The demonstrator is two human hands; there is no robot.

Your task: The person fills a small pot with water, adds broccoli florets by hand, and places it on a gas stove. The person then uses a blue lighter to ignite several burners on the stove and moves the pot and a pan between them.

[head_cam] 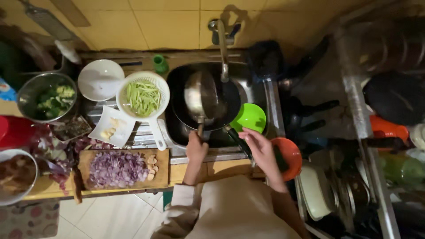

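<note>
The left hand (196, 149) grips one ladle (199, 99) over one black pan (230, 104) in the sink (259, 90). The right hand (261, 148) holds the pan's handle (238, 139). One green bowl (251, 117) sits beside.

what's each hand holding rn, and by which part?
Left hand: steel ladle, grip on the handle's lower end, bowl over the wok in the sink. Right hand: at the wok's black handle; closed grip cannot be told.
</note>
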